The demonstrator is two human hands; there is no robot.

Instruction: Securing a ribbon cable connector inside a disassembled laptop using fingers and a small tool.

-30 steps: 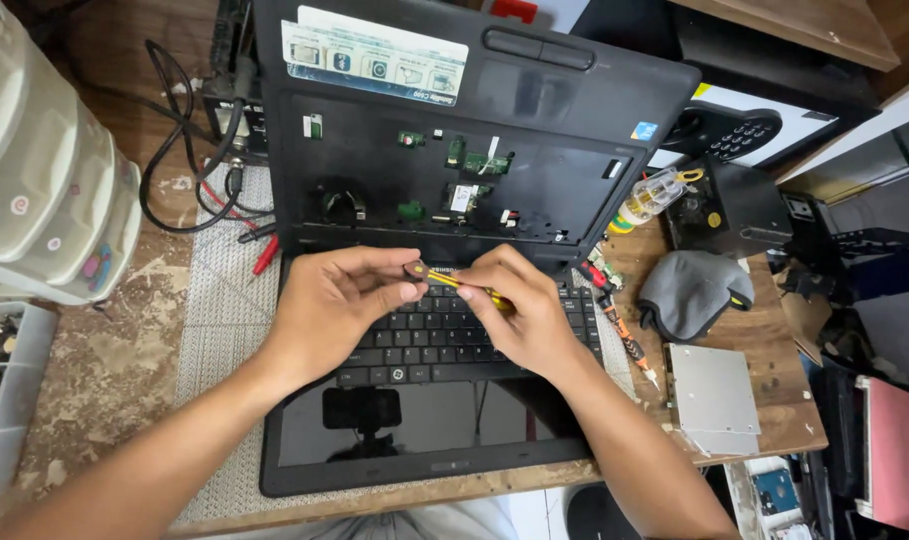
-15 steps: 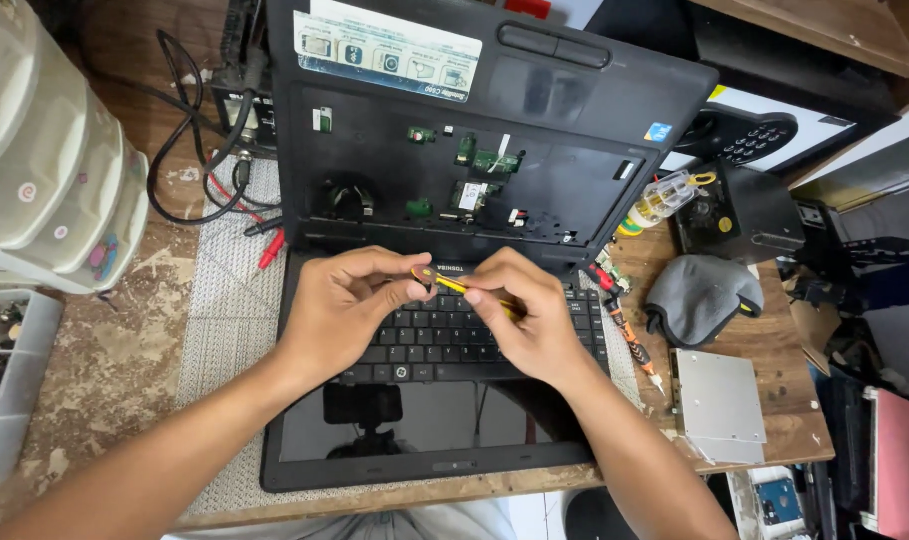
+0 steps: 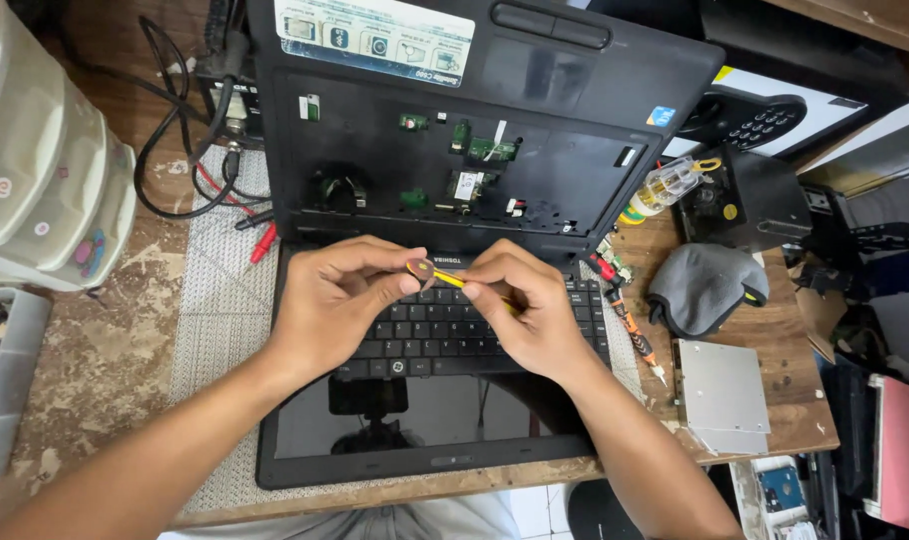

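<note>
Head view: left hand (image 3: 340, 300) curled over the far rows of a loose black keyboard (image 3: 445, 335), thumb and forefinger pinched shut on a small round dark part (image 3: 425, 269) at the tip of a thin yellow tool (image 3: 455, 281). Right hand (image 3: 530, 305) closed around the shaft of that tool, fingers folded, forefinger laid along it, just right of the left hand and almost touching it. Both hands above the keyboard, which rests on a black laptop (image 3: 475, 200) lying open and flat; screen (image 3: 395, 420) at the near edge, dark and reflecting. Far of the hands, the keyboard bay stripped bare, with small green boards (image 3: 480, 150) and connectors exposed. Under the laptop, a pale woven mat (image 3: 220, 300) on a worn wooden surface (image 3: 85, 370). To the left, stacked translucent drawers (image 3: 45, 180) and black cables with red probes (image 3: 260, 240). To the right, an orange-and-black screwdriver (image 3: 630, 330) just beside the laptop, a grey cloth pouch (image 3: 705, 288), a flat silver drive (image 3: 723, 395), and farther off a clear-handled screwdriver (image 3: 670, 185) near a black box (image 3: 750, 195).
</note>
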